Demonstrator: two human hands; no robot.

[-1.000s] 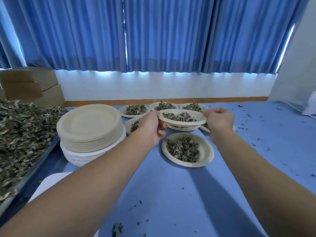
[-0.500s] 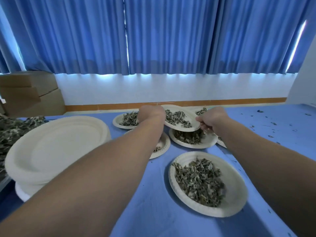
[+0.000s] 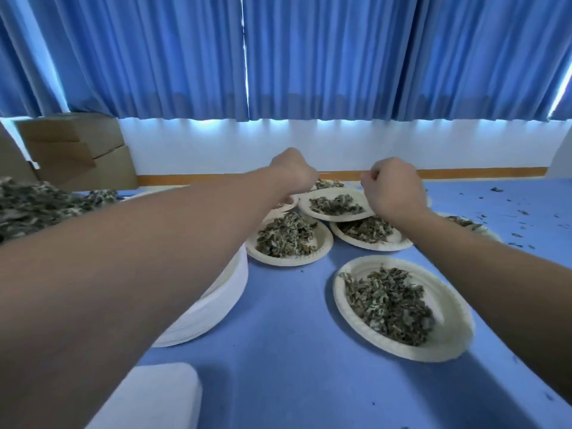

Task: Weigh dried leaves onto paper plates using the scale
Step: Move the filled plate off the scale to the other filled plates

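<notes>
Several paper plates of dried leaves sit on the blue table. The farthest plate in the middle rests partly on two others, one to the left and one to the right. My left hand hovers just above its left rim, seen from the back with its fingers hidden. Over the plate's right rim is my right hand, fingers curled with nothing visible in them. Another filled plate lies nearer to me. A white rounded block, apparently the scale, shows at the bottom left.
A stack of empty paper plates stands under my left forearm. A heap of loose dried leaves fills the far left, with cardboard boxes behind it. Leaf crumbs dot the table at the right.
The plate of leaves that both hands carried by its rims has gone forward and down onto the far plates. My right hand no longer pinches its rim. My head has moved closer.
</notes>
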